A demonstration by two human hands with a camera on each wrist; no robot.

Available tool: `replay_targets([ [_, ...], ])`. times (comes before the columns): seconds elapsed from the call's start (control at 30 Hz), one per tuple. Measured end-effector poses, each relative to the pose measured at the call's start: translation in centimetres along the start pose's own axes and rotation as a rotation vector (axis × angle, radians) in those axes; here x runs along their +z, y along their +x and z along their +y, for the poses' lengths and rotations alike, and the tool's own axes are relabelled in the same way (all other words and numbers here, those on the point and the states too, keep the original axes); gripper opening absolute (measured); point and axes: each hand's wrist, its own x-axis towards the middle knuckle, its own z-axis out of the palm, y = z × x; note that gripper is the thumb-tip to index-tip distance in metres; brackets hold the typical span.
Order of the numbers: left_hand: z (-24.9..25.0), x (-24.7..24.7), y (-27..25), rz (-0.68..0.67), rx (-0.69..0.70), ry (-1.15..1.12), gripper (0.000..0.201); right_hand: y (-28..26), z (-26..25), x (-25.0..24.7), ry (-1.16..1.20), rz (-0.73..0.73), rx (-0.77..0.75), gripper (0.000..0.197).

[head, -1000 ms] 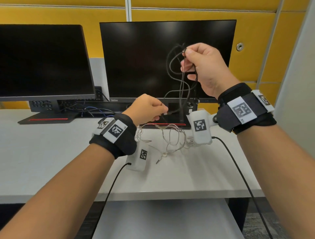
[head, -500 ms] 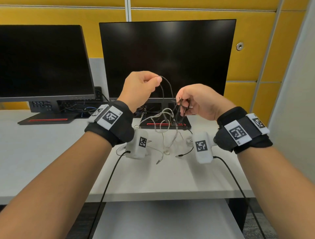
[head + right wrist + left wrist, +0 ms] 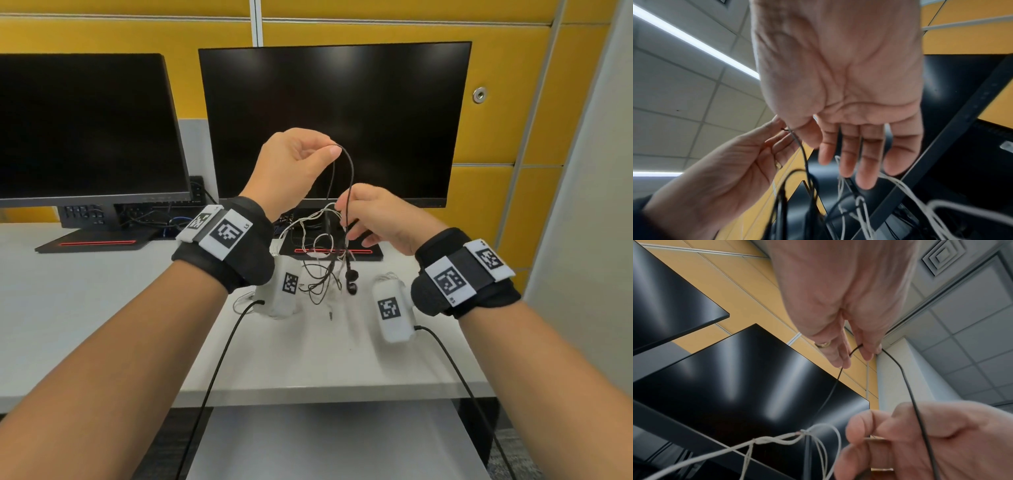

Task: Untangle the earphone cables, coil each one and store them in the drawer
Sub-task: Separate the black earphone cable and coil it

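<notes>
Near edge: white desk (image 3: 102,308), its front lip running across the lower part of the head view.

Right hand (image 3: 380,219): raised over the desk, below and beside the left hand. Thumb and forefinger pinch a strand of the white earphone cable (image 3: 313,219); the other fingers (image 3: 867,162) lie extended and loosely spread, white strands trailing behind them.

Left hand (image 3: 291,168): held higher, fingers curled, fingertips pinching the top of the black earphone cable (image 3: 349,178). A ring shows on one finger in the wrist views.

Black earphone cable: bent into a narrow arch at the pinch; both legs hang down past the right hand (one crosses in front of its knuckles). Two black earbuds (image 3: 351,279) dangle at the low end, above the desk.

White earphone cable: knotted loops hang between the hands, interlaced with the black cable; the lower part reaches the desk.

Behind: two dark monitors, centre monitor (image 3: 335,120) and left monitor (image 3: 85,130), before a yellow panelled wall (image 3: 507,85).
</notes>
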Motion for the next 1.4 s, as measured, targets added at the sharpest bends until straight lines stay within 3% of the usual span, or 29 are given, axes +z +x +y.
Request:
replay_targets([
  [0.17, 0.0, -0.4, 0.3, 0.068, -0.027, -0.020, 0.014, -1.0, 1.1, -0.3, 0.329, -0.167, -0.031, 0.027],
  [0.3, -0.3, -0.5, 0.3, 0.110, -0.082, 0.004, 0.021, -1.4, 1.7, -0.4, 0.210, -0.319, -0.045, 0.023],
  [0.43, -0.6, -0.7, 0.0, 0.120, -0.130, 0.021, 0.020, -1.4, 2.0, -0.2, 0.144, -0.303, -0.057, 0.021],
  [0.57, -0.8, -1.0, -0.4, -0.054, -0.222, 0.079, 0.023, -1.1, 2.0, -0.5, 0.198, -0.162, -0.073, 0.016],
  [0.73, -0.1, -1.3, -1.2, -0.315, -0.306, 0.011, 0.016, -0.1, 1.4, -0.8, -0.042, 0.060, -0.165, 0.010],
  [0.87, 0.1, -1.1, -1.9, -0.501, -0.368, -0.049, 0.003, 0.1, 1.2, -1.1, -0.007, 0.127, -0.148, 0.008],
  [0.97, 0.0, -0.3, -2.2, -0.601, -0.409, 0.061, 0.018, 0.0, 0.9, -1.2, 0.037, 0.133, -0.145, 0.008],
  [1.27, -1.3, 1.0, -2.9, -0.463, -0.293, 0.224, 0.018, -0.5, 0.6, -1.0, 0.185, 0.100, -0.068, 0.014],
  [1.4, -1.4, 1.6, -3.3, -0.286, -0.195, 0.158, 0.026, -0.5, 0.6, -1.0, 0.274, 0.139, -0.044, 0.016],
])
